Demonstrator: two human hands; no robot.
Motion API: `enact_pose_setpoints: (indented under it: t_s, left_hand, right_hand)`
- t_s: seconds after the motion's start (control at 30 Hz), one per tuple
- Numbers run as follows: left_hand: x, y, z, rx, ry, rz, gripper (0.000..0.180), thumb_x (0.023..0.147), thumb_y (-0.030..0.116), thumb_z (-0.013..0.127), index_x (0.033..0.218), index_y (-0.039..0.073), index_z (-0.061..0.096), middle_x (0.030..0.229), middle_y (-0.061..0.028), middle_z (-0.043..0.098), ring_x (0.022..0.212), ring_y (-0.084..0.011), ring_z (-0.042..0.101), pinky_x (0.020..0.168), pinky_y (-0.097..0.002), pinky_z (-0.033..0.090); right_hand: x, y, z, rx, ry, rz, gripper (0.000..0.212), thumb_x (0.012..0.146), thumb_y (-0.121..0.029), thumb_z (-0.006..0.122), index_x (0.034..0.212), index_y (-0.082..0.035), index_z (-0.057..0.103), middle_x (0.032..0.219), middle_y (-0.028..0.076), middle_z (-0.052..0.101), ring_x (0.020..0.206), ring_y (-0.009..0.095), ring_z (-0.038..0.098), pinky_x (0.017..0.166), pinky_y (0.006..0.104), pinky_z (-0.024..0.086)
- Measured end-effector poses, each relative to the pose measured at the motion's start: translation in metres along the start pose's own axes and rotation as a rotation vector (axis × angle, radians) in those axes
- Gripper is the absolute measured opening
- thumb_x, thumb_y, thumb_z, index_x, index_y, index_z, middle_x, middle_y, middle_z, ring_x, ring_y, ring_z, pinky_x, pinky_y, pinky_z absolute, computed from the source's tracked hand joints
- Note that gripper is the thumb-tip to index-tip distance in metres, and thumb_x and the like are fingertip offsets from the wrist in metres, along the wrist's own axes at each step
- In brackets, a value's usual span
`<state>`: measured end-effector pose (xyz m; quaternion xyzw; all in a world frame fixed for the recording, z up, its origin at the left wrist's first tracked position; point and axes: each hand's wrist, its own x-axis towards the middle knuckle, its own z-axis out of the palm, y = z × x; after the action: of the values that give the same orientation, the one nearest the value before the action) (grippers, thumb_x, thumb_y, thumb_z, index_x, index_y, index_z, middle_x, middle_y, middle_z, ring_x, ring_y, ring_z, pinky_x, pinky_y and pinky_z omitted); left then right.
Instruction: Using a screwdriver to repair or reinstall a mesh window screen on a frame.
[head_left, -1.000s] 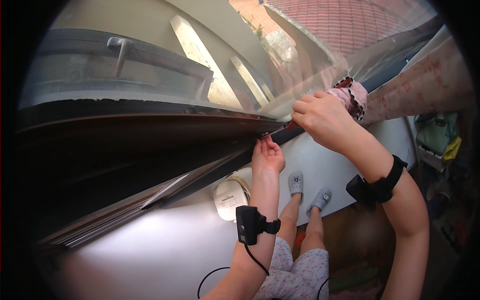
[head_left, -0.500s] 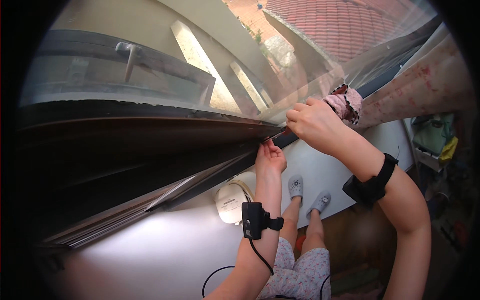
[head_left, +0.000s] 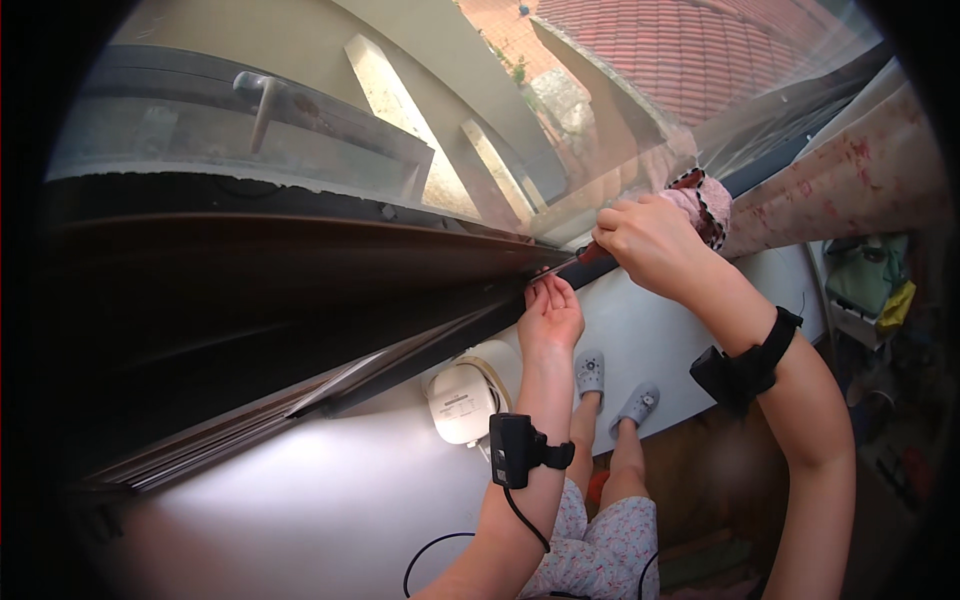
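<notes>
My right hand [head_left: 650, 240] is closed around the dark red handle of a screwdriver [head_left: 592, 252]. Its thin metal shaft slants down to the left, and the tip meets the edge of the dark window frame [head_left: 470, 262]. My left hand [head_left: 553, 312] is palm up just below the tip, fingers bent and gathered at the frame's edge beside the shaft. Anything small between those fingertips is too hidden to make out. A pink scrunchie with a dark checked trim [head_left: 712, 208] is around the gathered curtain [head_left: 830, 175], right behind my right hand.
A window handle [head_left: 262, 108] sticks out at the upper left. Below the frame, a white rounded appliance [head_left: 462, 402] stands on the pale floor [head_left: 700, 350] near my grey clogs [head_left: 635, 405]. At right are a green bag [head_left: 866, 272] and a yellow item. Cables trail from my forearm straps.
Both hands have shifted slightly to the right in the picture. The screwdriver stays in my right hand, its tip still at the frame beside my left fingertips.
</notes>
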<state>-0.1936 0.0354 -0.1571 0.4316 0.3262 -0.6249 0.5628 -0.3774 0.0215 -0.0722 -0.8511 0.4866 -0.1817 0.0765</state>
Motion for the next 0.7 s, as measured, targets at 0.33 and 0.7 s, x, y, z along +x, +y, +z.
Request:
enact_pose_setpoints:
  t_s: [0.33,0.7]
  left_hand:
    - [-0.0082,-0.0011,0.0037,-0.028,0.001,-0.014,0.018,0.089,-0.002,0.040,0.097,0.008,0.052,0.101,-0.0076,0.060,0.097,-0.0210,0.059,0.079,-0.0344,0.050]
    - [-0.0063,0.0055,0.0021,0.007,-0.080,-0.002,0.018,0.089,-0.003,0.037,0.101,0.005,0.049,0.107,-0.0092,0.058,0.099,-0.0226,0.058,0.082,-0.0349,0.049]
  right_hand:
    - [0.0054,-0.0036,-0.0014,-0.048,-0.069,0.033,0.006,0.064,-0.008,0.059,0.069,-0.006,0.062,0.071,0.002,0.054,0.076,0.019,0.057,0.063,0.0309,0.044]
    - [0.0069,-0.0090,0.0001,-0.131,0.016,0.011,0.009,0.067,-0.018,0.063,0.062,-0.011,0.064,0.071,-0.001,0.056,0.074,0.017,0.059,0.058,0.0310,0.044]
